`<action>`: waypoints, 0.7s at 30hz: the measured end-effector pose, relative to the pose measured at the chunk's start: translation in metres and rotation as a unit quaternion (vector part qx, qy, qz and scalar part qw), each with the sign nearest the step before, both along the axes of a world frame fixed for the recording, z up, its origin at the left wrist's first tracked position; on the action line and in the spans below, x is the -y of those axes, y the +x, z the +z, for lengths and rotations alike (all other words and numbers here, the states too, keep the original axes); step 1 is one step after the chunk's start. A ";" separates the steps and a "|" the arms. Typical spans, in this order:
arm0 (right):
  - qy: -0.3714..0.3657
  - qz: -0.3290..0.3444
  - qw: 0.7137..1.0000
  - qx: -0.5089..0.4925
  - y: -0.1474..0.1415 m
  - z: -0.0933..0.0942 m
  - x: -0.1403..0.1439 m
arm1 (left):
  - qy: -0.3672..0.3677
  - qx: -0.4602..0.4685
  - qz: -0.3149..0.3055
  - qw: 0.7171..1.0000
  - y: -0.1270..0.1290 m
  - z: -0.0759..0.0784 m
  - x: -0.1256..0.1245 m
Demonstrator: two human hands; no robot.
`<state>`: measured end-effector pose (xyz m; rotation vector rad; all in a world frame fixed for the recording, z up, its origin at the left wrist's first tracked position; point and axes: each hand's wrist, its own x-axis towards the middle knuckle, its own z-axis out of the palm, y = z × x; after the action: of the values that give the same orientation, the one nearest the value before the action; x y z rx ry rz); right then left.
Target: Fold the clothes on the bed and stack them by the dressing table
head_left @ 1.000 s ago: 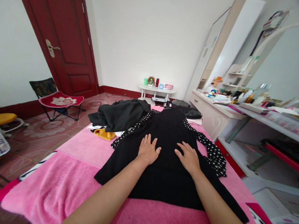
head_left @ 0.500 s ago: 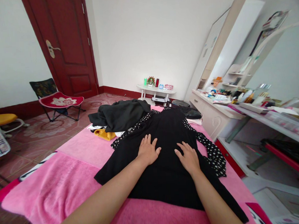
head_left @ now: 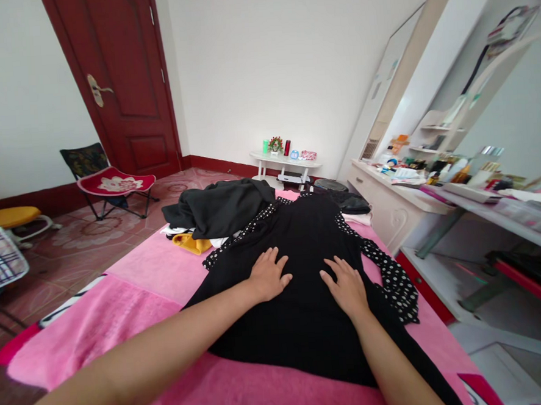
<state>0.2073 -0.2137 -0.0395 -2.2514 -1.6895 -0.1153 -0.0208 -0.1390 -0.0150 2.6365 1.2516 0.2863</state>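
Observation:
A black dress [head_left: 306, 328] with white-dotted sleeves lies spread over the pink blanket [head_left: 142, 280]. My left hand [head_left: 268, 276] rests palm down on the middle of the dress, fingers outstretched. To its right my right hand [head_left: 345, 286] also lies flat on the black cloth, thumb apart from the fingers. Neither hand grips anything. One dotted sleeve [head_left: 397, 286] trails down the right side of the bed. The other dotted sleeve [head_left: 245, 231] runs along the left, beside a pile of dark clothes.
Dark folded clothes [head_left: 220, 205] with a yellow garment [head_left: 191, 243] lie at the far left of the bed. More dark clothing [head_left: 350, 202] lies far right. A dressing table [head_left: 389, 198] full of bottles stands right; a folding chair [head_left: 117, 181] stands left near the door.
Both hands stay flat on the dress, with the left forearm angled lower and farther left. The whole view has shifted slightly, so the room appears moved a little to the right.

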 end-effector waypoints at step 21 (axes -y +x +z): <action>0.010 0.010 1.000 -0.008 0.004 -0.005 -0.003 | -0.030 -0.050 0.140 0.988 -0.051 0.043 -0.102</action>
<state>0.2110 -0.2108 -0.0441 -2.2139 -1.6957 -0.1084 -0.0716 -0.0369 0.0276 2.4477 1.6398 0.1572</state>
